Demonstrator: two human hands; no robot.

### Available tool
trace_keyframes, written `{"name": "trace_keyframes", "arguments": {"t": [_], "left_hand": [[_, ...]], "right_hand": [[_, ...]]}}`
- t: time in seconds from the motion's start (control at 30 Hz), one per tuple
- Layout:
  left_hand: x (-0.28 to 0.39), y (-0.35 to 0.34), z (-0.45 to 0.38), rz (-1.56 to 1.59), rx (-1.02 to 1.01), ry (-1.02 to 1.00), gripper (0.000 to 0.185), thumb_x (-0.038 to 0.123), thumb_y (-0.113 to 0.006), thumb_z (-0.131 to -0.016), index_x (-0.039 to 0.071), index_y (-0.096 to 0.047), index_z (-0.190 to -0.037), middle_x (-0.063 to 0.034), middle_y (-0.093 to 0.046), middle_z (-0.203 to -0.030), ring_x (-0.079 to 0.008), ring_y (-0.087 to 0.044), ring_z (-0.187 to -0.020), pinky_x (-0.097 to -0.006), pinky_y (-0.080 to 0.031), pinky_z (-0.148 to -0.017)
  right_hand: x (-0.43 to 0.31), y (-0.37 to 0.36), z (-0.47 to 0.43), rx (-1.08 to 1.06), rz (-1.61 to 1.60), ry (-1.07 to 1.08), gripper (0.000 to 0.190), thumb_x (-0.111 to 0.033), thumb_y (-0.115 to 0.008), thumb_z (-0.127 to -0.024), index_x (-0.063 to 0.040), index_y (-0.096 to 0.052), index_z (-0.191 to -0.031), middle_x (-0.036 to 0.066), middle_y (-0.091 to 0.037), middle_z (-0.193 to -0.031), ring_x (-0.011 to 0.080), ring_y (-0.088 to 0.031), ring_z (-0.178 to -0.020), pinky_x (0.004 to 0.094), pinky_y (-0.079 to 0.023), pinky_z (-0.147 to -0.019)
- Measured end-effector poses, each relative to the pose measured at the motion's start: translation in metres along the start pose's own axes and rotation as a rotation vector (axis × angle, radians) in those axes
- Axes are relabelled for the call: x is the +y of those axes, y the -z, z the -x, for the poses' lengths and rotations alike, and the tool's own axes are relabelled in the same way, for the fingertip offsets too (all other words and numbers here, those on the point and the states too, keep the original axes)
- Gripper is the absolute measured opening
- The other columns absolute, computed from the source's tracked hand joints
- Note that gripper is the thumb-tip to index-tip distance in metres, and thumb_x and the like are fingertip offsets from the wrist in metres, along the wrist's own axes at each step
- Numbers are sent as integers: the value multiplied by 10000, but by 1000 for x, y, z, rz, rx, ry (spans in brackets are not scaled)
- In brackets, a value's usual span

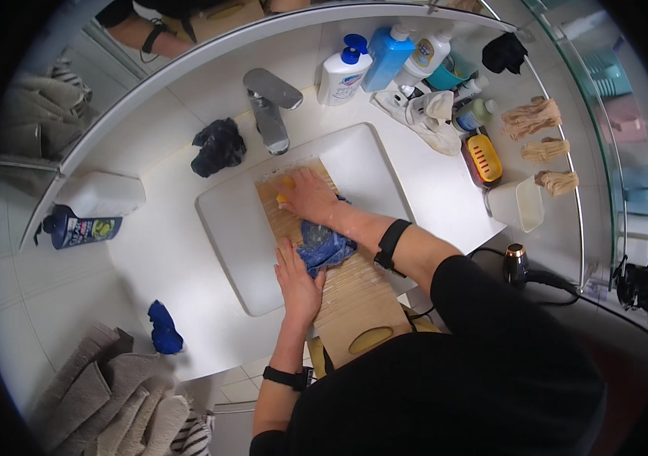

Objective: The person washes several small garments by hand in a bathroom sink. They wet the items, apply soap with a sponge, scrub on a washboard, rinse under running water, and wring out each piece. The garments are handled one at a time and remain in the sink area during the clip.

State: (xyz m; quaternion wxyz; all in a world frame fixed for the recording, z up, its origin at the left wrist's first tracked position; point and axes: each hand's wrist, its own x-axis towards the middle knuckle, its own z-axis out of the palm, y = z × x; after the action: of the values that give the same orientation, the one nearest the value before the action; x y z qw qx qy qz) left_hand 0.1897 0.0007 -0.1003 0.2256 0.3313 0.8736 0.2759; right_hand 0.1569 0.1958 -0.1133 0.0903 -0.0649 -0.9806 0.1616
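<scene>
A wooden washboard [352,290] with ridges leans across the white sink [221,256], its oval handle hole near my body. On its ridges lies a wet, bunched blue cloth [327,248] with soapy patches. My left hand [298,285] rests at the board's left edge, its fingers spread against the cloth. Near the board's far end, my right hand [310,194] is over a yellow bar, perhaps soap [285,190], partly hidden by the fingers. The right forearm passes above the cloth's upper edge.
A metal faucet [270,114] stands behind the sink, beside a dark wet cloth [219,147]. Pump bottles [345,74], a white cloth [429,117] and a yellow soap dish [484,158] line the right back. A blue cloth [164,328] lies front left; a hair dryer [516,265] is at right.
</scene>
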Motion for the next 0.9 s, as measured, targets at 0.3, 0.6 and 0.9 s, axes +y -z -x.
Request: {"name": "trace_keyframes", "arguments": {"t": [0.3,0.6,0.9], "left_hand": [[-12,-16,-5,-7,12,-4,804,184,-730,-829,-67,-313,-1469,-228,-236,-1586,-463,-143,-1484,-597,-152,-1189],[15,-11,-9,-95,56,-19,729,177,-725,-833,-24,-390,-1449,-237,-331,-1537,-482,-235,-1434,-580,-175,-1178],[6,-44,7,281,95,-88,292,160,-586,-936,-4,-491,-1158,-286,-448,-1347,-480,-342,-1339,-544,-267,-1125]], "right_hand": [[136,91,89,314,190,-358,477,-273,-745,-824,-130,-589,-1252,186,-573,-1153,370,-534,-1086,480,-441,-936],[93,72,67,168,13,-265,539,-244,-723,-850,-100,-553,-1342,156,-547,-1336,378,-494,-1221,497,-388,-1026],[-13,42,112,-71,-453,-235,498,-305,-660,-896,-76,-558,-1326,194,-515,-1308,396,-469,-1210,478,-364,-1050]]}}
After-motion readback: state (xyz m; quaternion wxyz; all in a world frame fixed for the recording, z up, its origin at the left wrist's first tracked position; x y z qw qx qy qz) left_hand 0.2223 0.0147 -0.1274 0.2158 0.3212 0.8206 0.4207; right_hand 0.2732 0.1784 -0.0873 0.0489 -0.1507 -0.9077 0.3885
